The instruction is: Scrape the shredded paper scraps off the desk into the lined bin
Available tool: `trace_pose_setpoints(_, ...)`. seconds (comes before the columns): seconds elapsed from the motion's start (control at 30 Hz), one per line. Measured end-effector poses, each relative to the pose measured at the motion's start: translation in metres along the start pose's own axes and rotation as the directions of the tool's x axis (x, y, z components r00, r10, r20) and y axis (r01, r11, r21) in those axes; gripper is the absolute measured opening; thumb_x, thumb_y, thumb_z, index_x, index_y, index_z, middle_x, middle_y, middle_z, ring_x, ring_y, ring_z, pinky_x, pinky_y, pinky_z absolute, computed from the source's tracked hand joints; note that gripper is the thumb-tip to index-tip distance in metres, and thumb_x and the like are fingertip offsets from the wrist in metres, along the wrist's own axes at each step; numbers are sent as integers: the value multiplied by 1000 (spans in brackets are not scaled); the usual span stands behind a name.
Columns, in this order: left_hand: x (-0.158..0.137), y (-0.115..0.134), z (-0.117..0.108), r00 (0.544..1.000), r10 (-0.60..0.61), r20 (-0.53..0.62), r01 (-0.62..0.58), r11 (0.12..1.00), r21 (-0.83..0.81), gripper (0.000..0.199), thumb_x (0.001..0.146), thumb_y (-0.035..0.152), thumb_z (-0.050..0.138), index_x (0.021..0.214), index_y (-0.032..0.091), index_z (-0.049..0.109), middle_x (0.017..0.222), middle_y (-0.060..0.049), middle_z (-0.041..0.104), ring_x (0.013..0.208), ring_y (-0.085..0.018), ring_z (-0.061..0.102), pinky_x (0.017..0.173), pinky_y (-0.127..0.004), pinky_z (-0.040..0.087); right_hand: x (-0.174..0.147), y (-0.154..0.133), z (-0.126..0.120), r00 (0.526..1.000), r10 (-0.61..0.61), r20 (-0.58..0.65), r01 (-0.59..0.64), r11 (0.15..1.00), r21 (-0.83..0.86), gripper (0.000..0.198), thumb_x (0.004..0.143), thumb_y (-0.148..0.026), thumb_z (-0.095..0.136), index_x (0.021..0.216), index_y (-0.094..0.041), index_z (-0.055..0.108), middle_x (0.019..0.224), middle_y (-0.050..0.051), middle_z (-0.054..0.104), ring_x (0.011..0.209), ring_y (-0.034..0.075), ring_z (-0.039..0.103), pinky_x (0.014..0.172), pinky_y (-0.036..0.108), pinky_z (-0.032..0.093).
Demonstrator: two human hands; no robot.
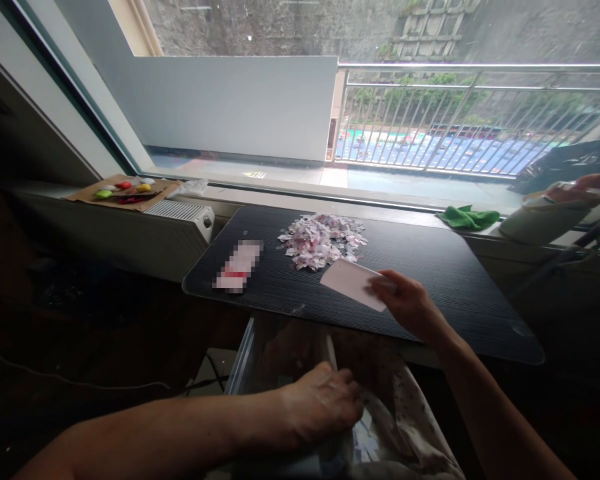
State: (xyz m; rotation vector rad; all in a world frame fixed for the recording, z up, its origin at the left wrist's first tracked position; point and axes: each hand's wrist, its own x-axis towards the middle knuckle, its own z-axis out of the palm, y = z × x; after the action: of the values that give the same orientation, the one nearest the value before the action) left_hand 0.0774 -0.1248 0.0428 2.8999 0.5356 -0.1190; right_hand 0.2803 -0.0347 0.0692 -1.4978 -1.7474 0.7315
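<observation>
The pale card (353,283) is at the middle of my feed, above the near part of the tabletop, its far end just beside a heap of paper scraps; I can't tell from here whether it touches the surface.

Largest first: 1 big window (95,87) fills the upper view, with a metal railing (405,85) outside. Below it spreads the dark tabletop (430,273), its corners rounded. On my left a white radiator (130,230) stands under the sill. Nearest me, below the tabletop's edge, I make out a clear plastic bin (241,357) and a pale spotted cloth (415,413).

Of my 2 hands, the left hand (325,403) is over the bin with its fingers curled down; their undersides are hidden, so I can't tell whether they grip anything. My right hand (405,297) pinches the card by its right end.

The paper scraps (323,243) lie loose toward the window side. On the right of the sill sits a grey-green pot (540,223), with a green cloth (467,218) beside it. Smallest, 1 blurred pinkish strip (239,267) lies left of the heap.
</observation>
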Motion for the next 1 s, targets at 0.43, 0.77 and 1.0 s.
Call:
trace_pose_setpoints(0.43, -26, -18, -6, 986, -133, 100, 135, 991, -16, 7, 90, 17, 56, 83, 15, 57, 85, -4, 61, 78, -20, 54, 56, -30, 38, 44, 18, -7, 992, -7, -123, -8, 993, -118, 24, 82, -30, 56, 100, -20, 68, 92, 8, 77, 87, 24, 72, 77, 36, 53)
trace_pose_setpoints(0.77, -20, -19, 5, 993, -101, 55, 102, 995, -22, 5, 89, 16, 57, 84, 16, 57, 83, -4, 59, 79, -19, 53, 60, -30, 41, 37, 17, -18, 993, 12, -115, -33, 982, -188, 23, 81, -30, 56, 98, -22, 69, 86, 6, 77, 80, 23, 71, 73, 33, 52)
trace_pose_setpoints(1.0, -19, -15, -3, 989, -103, 102, 105, 994, -6, 4, 89, 15, 56, 85, 15, 58, 85, -5, 61, 79, -20, 54, 60, -31, 42, 35, 10, -15, 1000, -5, 19, 8, 988, -153, 18, 80, -33, 58, 91, -22, 69, 90, 5, 77, 78, 22, 70, 69, 31, 51)
